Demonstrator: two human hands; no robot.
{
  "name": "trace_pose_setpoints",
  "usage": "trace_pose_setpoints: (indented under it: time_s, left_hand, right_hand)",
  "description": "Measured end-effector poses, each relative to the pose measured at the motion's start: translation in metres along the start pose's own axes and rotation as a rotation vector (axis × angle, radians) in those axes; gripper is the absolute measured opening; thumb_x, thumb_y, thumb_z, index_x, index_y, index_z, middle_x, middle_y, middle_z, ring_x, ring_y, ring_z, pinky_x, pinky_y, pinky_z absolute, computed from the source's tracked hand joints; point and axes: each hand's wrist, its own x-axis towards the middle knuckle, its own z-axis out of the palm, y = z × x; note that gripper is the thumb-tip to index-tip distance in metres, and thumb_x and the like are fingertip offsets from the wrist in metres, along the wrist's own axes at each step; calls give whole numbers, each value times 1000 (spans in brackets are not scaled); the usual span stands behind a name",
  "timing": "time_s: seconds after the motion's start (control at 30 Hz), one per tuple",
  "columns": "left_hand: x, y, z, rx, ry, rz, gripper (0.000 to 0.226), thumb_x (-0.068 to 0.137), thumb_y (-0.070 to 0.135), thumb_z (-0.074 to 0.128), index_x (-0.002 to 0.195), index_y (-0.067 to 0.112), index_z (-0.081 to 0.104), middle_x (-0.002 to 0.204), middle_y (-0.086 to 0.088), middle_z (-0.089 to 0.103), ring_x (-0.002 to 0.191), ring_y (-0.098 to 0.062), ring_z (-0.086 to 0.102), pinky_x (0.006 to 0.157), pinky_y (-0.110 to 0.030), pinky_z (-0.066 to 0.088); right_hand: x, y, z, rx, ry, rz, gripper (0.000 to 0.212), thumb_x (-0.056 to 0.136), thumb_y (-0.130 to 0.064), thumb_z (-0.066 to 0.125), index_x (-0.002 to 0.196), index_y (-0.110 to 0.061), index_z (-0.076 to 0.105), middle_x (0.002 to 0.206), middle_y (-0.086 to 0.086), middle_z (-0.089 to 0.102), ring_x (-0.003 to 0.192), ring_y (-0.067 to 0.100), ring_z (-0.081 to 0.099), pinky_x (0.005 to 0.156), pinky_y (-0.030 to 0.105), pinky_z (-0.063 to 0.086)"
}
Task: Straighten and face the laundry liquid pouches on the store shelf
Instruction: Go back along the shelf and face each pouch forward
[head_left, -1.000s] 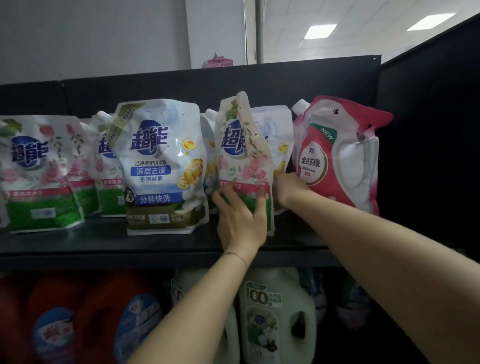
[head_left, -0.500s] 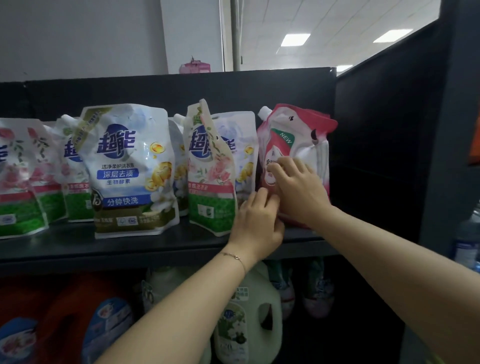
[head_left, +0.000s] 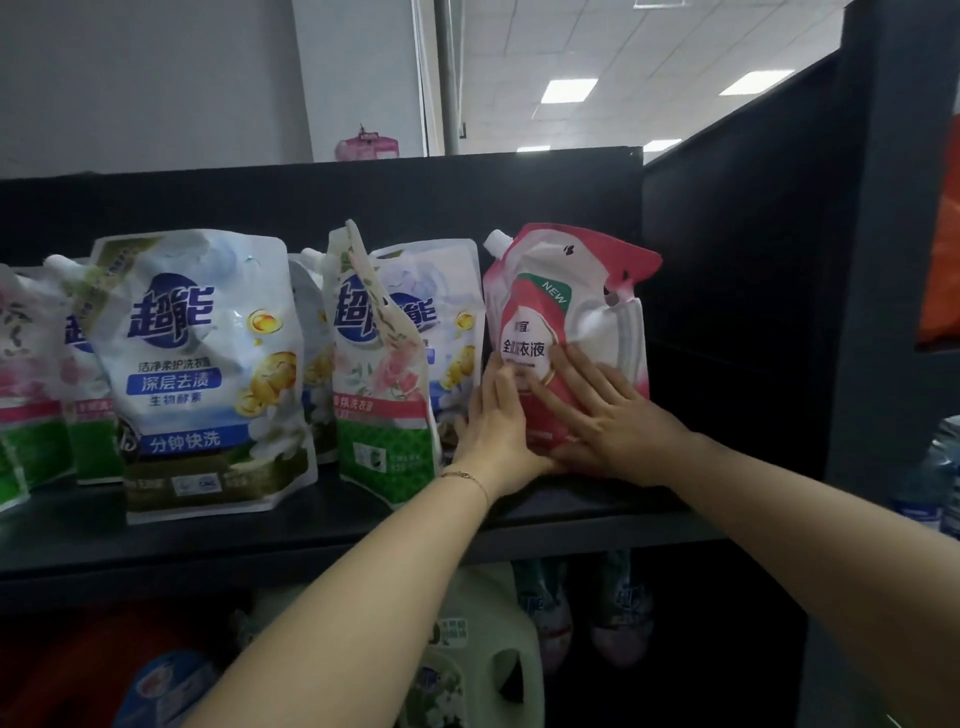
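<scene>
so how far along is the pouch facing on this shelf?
Done: the big white-and-blue pouch faces front. In hand: left hand and right hand press on the red pouch at the row's right end, label out. Left: the floral pouch stands twisted, partly hiding the pouch behind; the far-left pouches overlap.
</scene>
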Motion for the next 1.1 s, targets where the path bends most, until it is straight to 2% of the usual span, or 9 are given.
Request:
trace_pose_setpoints:
  time_s: [0.2, 0.33, 0.43, 0.5, 0.6, 0.73, 0.93, 1.03, 1.1]
  left_hand:
    - [33, 6, 12, -475, -95, -223, 142, 48, 33, 94, 146, 26, -8, 150, -4, 19, 138, -23, 26, 112, -42, 33]
    - [53, 4, 18, -776, 10, -357, 115, 38, 25, 97, 132, 22, 31, 131, -1, 48, 124, -21, 47, 104, -40, 43]
    - [52, 5, 18, -636, 20, -392, 80, 28, 40, 96, 98, 29, 60, 106, 4, 68, 106, -19, 62, 94, -38, 52]
    - [46, 8, 16, -573, 60, -414, 78, 30, 44, 94, 100, 25, 65, 99, 5, 70, 97, -16, 64, 86, -35, 56]
    - [35, 14, 14, -461, 107, -405, 84, 33, 56, 88, 107, 25, 65, 101, 5, 68, 93, -14, 64, 81, -35, 57]
    - [23, 13, 15, -362, 151, -395, 97, 28, 71, 75, 112, 26, 62, 106, 4, 64, 97, -17, 64, 81, -37, 57]
    - [9, 20, -1, -43, 203, -213, 48, 62, 50, 81, 81, 20, 48, 96, 3, 50, 87, -15, 51, 72, -31, 46]
    - [9, 22, 0, 205, 387, 12, 59, 61, 49, 80, 97, 16, 46, 107, -1, 45, 99, -20, 46, 83, -32, 43]
    - [15, 23, 3, 292, 349, 204, 80, 63, 48, 78, 124, 13, 41, 135, -7, 36, 126, -25, 36, 101, -38, 35]
  right_hand:
    - [-10, 40, 14, 19, -2, 6, 92, 85, -57, 48, 153, -16, 2, 156, 24, 3, 144, 40, 7, 108, 51, 21]
    - [-8, 47, 15, 83, -16, 13, 108, 78, -46, 67, 152, -18, -6, 156, 22, 0, 144, 38, 4, 107, 51, 19]
    - [-13, 46, 12, 102, -36, 14, 98, 82, -44, 64, 153, -19, 0, 158, 20, -4, 146, 35, -3, 110, 51, 15]
    - [-14, 39, 7, 116, -37, 43, 82, 87, -47, 50, 152, -20, 8, 158, 19, 1, 146, 34, 0, 112, 53, 19]
    - [-9, 30, 4, 104, 4, 86, 72, 84, -47, 45, 147, -16, 26, 153, 24, 22, 142, 37, 18, 101, 57, 34]
    - [-8, 26, 17, 149, 57, 103, 75, 83, -52, 46, 145, -14, 27, 152, 24, 22, 140, 38, 20, 102, 58, 32]
    - [-6, 40, 26, 297, 51, 133, 88, 84, -73, 38, 152, -25, 8, 159, 12, 5, 146, 30, 9, 109, 60, 28]
    - [-3, 43, 26, 311, 27, 141, 94, 81, -75, 42, 152, -24, 7, 160, 13, -5, 145, 33, 8, 111, 55, 24]
    - [-2, 42, 26, 304, 19, 129, 99, 79, -79, 39, 153, -24, 0, 158, 16, -12, 146, 33, -5, 112, 58, 20]
